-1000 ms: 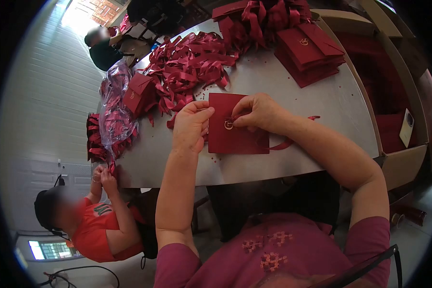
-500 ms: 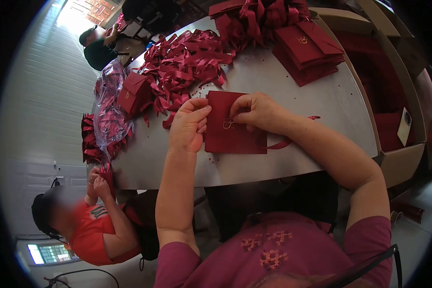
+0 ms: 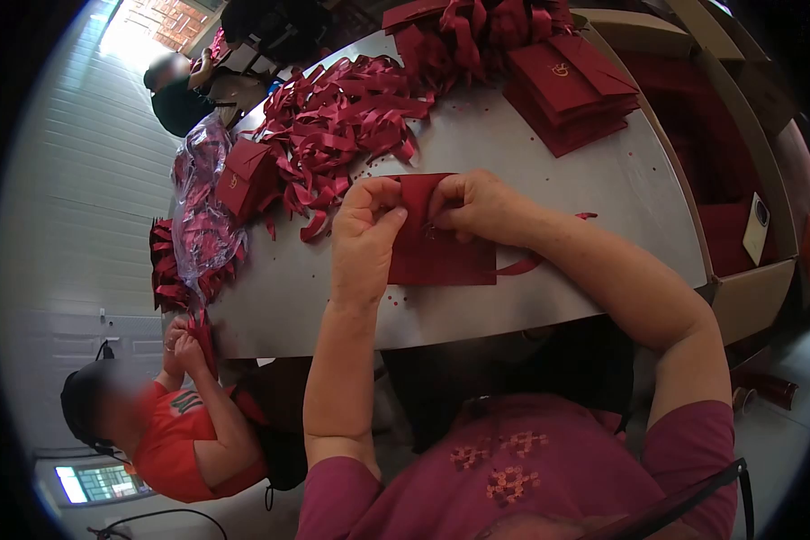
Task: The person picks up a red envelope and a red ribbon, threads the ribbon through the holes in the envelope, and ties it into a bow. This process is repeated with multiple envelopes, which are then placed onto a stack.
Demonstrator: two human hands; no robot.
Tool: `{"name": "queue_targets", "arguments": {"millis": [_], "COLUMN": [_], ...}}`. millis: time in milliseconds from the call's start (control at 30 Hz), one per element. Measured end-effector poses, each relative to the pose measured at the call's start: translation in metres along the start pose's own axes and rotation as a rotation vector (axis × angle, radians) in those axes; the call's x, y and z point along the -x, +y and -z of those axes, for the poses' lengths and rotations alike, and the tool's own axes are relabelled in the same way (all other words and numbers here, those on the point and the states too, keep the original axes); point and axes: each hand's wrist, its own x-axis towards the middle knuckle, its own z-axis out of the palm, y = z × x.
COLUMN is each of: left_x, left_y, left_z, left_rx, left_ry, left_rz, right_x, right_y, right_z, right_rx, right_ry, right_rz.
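Note:
A dark red paper bag [image 3: 445, 265] with a partly covered gold logo lies flat on the table in front of me. My left hand [image 3: 366, 225] is closed, with thumb and fingers pinching the bag's upper left part. On the bag's front, near the logo, the fingers of my right hand [image 3: 481, 207] are pressed together; what they hold is too small to make out. A red ribbon [image 3: 520, 265] comes out by the bag's lower right edge and runs under my right forearm.
A heap of red ribbons [image 3: 360, 108] covers the table's far left. Stacked red bags [image 3: 571, 85] lie at the far right, beside a cardboard box [image 3: 751, 292] with a phone [image 3: 756, 229] on it. A co-worker in an orange-red shirt [image 3: 184, 436] sits at the left.
My left hand has moved slightly right, further over the bag, and its fingers now bend at the bag's upper part. The right hand stays at nearly the same spot.

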Motion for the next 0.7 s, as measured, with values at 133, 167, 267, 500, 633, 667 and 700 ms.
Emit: {"name": "queue_targets", "arguments": {"millis": [133, 167, 267, 500, 633, 667, 700], "left_x": [-0.002, -0.002, -0.005, -0.013, -0.015, -0.014, -0.012], "left_y": [-0.001, -0.002, 0.000, 0.005, -0.002, -0.003, -0.002], "left_z": [-0.001, -0.002, -0.004, 0.000, 0.002, 0.001, -0.001], "left_rx": [-0.239, -0.241, -0.128, -0.050, -0.064, -0.062, 0.003], "left_ry": [0.049, 0.048, 0.093, 0.107, 0.103, 0.101, 0.073], "left_rz": [-0.173, -0.171, -0.130, 0.067, 0.059, 0.062, 0.071], "right_x": [-0.001, 0.000, -0.001, -0.001, -0.001, 0.000, 0.000], "right_y": [-0.001, -0.002, -0.001, -0.002, -0.002, -0.003, -0.003], "right_z": [0.001, 0.002, 0.001, 0.001, 0.001, 0.002, 0.002], "right_rx": [-0.017, -0.012, 0.026, 0.060, 0.039, 0.031, 0.023], "right_ry": [-0.009, -0.016, -0.016, -0.020, -0.023, -0.026, -0.029], "right_rz": [0.003, -0.004, -0.005, -0.001, 0.002, -0.011, -0.023]}}
